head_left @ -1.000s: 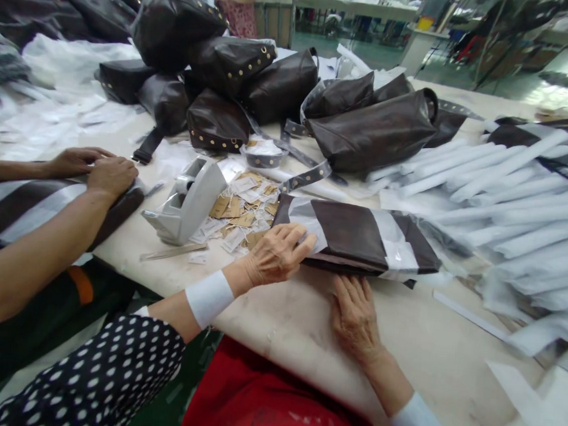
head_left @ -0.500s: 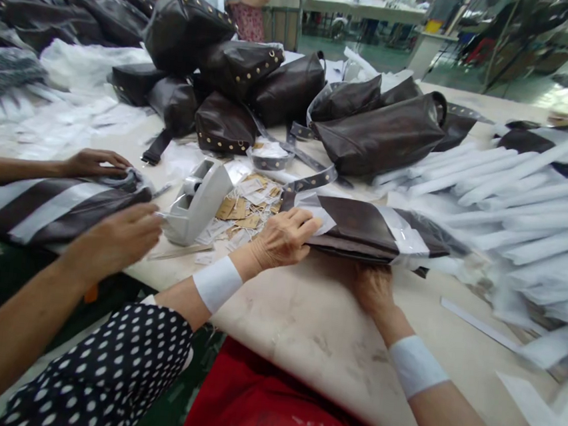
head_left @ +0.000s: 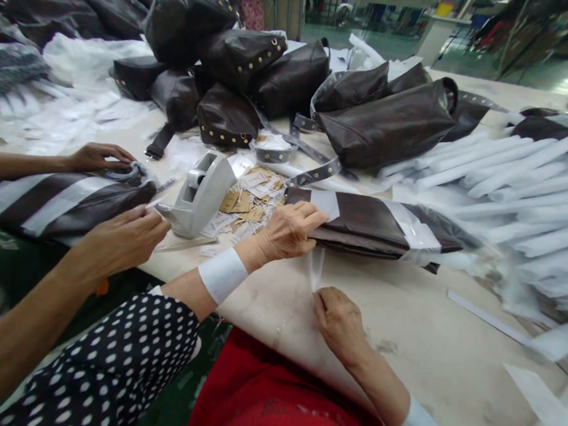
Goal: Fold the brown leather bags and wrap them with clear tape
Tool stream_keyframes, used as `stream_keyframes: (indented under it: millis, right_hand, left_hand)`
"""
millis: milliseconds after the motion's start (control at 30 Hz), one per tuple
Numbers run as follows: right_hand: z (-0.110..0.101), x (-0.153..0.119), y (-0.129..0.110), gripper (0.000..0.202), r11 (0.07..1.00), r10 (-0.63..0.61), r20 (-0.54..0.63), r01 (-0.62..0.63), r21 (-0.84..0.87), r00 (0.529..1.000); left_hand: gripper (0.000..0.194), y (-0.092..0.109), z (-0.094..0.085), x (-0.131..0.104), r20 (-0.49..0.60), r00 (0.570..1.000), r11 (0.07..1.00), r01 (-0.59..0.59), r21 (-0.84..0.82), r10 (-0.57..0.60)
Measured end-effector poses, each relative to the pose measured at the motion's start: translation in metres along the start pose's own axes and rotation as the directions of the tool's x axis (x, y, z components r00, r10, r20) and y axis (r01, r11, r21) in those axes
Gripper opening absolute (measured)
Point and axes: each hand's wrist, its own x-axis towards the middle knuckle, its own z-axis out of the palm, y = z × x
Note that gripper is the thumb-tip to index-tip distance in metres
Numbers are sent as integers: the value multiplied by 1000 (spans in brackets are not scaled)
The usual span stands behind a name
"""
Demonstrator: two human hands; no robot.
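Observation:
A folded dark brown bag [head_left: 368, 224] lies on the pale table, with a white wrap strip round its left part and another nearer its right end. My left hand [head_left: 292, 232] has its fingers closed on the left end of the bag, over the wrap. Below the bag, near the table edge, my right hand [head_left: 341, 322] pinches the lower end of a clear strip [head_left: 315, 269] that runs up to the bag's underside.
Left of my arm, a co-worker's hands are at a striped wrapped bag [head_left: 64, 202] and a tape dispenser [head_left: 202, 195]. Paper tags [head_left: 250, 200] lie beyond. Brown bags [head_left: 387, 126] are piled behind; white rolls [head_left: 532, 190] fill the right.
My right hand has moved left and towards me from under the bag, and the clear strip now shows. The white wrap under my left hand lies flatter. The co-worker's fingers have closed near the dispenser.

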Motion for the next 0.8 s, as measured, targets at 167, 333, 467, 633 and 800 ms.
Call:
stream_keyframes:
  millis: [167, 333, 467, 633, 800]
  right_hand:
    - [11, -2, -9, 32, 691, 363, 278, -458, 560, 889]
    - [18, -9, -15, 37, 540, 408, 361, -541, 645, 838]
    - [9, -16, -10, 44, 527, 432, 382, -573, 628, 817]
    - [4, -14, -7, 50, 674, 377, 397, -542, 503, 837]
    - [9, -10, -12, 52, 753, 329, 391, -488, 441, 860]
  left_hand:
    - [33, 0, -6, 6, 26, 999, 999, 31, 19, -31]
    - [26, 9, -2, -8, 50, 997, 997, -55, 49, 52]
    - [17, 25, 18, -50, -104, 969, 972, -215, 99, 225]
    - [19, 36, 35, -80, -218, 950, 972, -201, 122, 224]
    - [16, 37, 34, -77, -247, 948, 978, -182, 105, 203]
